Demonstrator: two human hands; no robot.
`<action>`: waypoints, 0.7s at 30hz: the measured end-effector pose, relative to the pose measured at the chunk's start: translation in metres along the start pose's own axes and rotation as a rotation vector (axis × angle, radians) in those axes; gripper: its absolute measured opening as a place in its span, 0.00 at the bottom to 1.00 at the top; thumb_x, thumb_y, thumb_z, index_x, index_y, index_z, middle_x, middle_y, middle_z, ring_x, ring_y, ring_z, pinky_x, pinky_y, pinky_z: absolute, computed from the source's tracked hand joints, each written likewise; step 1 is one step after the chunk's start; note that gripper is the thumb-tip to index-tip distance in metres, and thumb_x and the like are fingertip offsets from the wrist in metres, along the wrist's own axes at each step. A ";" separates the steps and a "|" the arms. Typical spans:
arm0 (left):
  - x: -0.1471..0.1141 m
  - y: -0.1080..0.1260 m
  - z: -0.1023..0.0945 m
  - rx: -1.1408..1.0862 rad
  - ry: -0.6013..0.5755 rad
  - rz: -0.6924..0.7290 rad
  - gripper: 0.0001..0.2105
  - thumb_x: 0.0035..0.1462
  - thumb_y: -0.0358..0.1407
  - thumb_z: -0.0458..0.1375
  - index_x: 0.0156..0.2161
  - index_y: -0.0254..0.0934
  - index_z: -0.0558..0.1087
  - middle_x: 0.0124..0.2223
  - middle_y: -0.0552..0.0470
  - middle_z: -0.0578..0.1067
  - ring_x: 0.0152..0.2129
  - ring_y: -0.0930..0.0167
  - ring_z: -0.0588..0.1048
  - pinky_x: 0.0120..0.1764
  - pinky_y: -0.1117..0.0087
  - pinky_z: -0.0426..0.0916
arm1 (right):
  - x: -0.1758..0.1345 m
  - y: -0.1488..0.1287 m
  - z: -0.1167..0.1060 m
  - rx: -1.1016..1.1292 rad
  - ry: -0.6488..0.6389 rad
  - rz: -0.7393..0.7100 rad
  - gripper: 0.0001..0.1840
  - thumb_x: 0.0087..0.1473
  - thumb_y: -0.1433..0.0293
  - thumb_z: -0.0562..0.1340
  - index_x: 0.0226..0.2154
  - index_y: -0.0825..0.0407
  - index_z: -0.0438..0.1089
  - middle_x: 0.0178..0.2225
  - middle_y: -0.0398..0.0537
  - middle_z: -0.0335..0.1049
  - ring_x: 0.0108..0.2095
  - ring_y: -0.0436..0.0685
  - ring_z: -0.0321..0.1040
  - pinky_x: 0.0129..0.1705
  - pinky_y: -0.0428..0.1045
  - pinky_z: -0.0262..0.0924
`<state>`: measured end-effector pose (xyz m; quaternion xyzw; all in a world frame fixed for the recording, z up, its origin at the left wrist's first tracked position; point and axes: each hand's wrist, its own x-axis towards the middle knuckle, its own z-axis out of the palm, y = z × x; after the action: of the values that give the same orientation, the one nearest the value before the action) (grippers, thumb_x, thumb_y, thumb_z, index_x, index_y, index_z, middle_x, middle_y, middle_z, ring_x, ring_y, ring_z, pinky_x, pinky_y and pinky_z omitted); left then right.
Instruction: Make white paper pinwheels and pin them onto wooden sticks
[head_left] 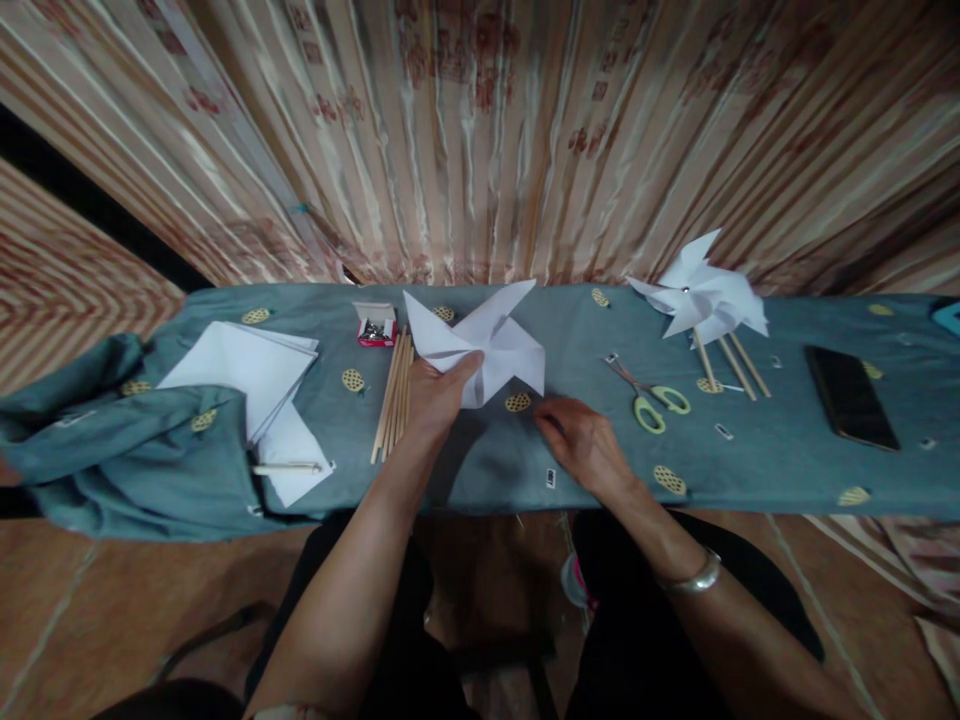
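Note:
A white paper pinwheel [517, 352] with folded blades is in my left hand [442, 392], just above the table. My left thumb presses near its middle, where the blade tips meet; the other fingers are under the paper. To the right of the pinwheel and a little nearer to me is my right hand [581, 440], apart from the paper. Its fingers are curled and pinched together, and whatever may be between them is too small to make out. A bundle of wooden sticks [391, 400] lies beside my left hand. Behind it an open small red box [376, 328] holds metal pins.
Scissors [649, 400] with green handles lie right of my right hand. Farther right are finished pinwheels on sticks [701, 285] and a black phone [851, 398]. White paper sheets [247, 365] and a pen [289, 468] lie left. A green cloth [480, 480] covers the narrow table before a curtain.

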<state>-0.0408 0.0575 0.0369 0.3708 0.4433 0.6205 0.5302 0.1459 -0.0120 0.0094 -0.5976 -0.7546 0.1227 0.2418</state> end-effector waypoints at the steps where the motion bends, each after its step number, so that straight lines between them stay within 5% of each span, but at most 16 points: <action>1: 0.000 0.000 0.000 0.004 0.000 -0.001 0.12 0.38 0.36 0.70 0.30 0.34 0.79 0.31 0.49 0.81 0.35 0.63 0.80 0.39 0.65 0.75 | -0.001 0.002 -0.002 0.028 0.011 0.020 0.09 0.58 0.72 0.56 0.33 0.51 0.73 0.35 0.52 0.76 0.37 0.60 0.72 0.42 0.53 0.65; 7: -0.009 0.001 0.010 0.031 -0.025 -0.014 0.12 0.39 0.36 0.69 0.32 0.34 0.79 0.33 0.48 0.82 0.32 0.65 0.79 0.37 0.66 0.74 | -0.003 0.009 -0.030 0.395 0.135 0.224 0.06 0.54 0.67 0.61 0.29 0.49 0.73 0.29 0.45 0.75 0.30 0.55 0.71 0.38 0.51 0.66; 10: -0.019 0.000 0.019 0.063 -0.090 -0.048 0.11 0.41 0.37 0.69 0.30 0.33 0.79 0.32 0.48 0.81 0.28 0.68 0.78 0.34 0.67 0.73 | -0.002 -0.001 -0.042 0.642 0.253 0.157 0.04 0.53 0.65 0.64 0.30 0.48 0.73 0.43 0.47 0.75 0.45 0.58 0.72 0.49 0.55 0.66; 15: -0.038 0.000 0.034 0.102 -0.202 -0.039 0.07 0.42 0.35 0.68 0.27 0.33 0.79 0.27 0.52 0.79 0.24 0.71 0.75 0.31 0.70 0.71 | 0.004 -0.021 -0.044 0.623 0.335 0.075 0.02 0.53 0.67 0.66 0.30 0.46 0.74 0.61 0.46 0.61 0.65 0.63 0.53 0.67 0.64 0.45; 21: -0.051 0.005 0.042 0.002 -0.211 -0.077 0.10 0.40 0.34 0.69 0.31 0.34 0.80 0.32 0.50 0.81 0.28 0.68 0.77 0.36 0.66 0.74 | 0.008 -0.019 -0.039 0.601 0.301 0.060 0.05 0.55 0.65 0.65 0.30 0.47 0.75 0.61 0.46 0.61 0.67 0.63 0.48 0.67 0.63 0.46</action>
<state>0.0045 0.0138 0.0556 0.4174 0.3993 0.5568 0.5969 0.1484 -0.0130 0.0534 -0.5331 -0.6226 0.2571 0.5119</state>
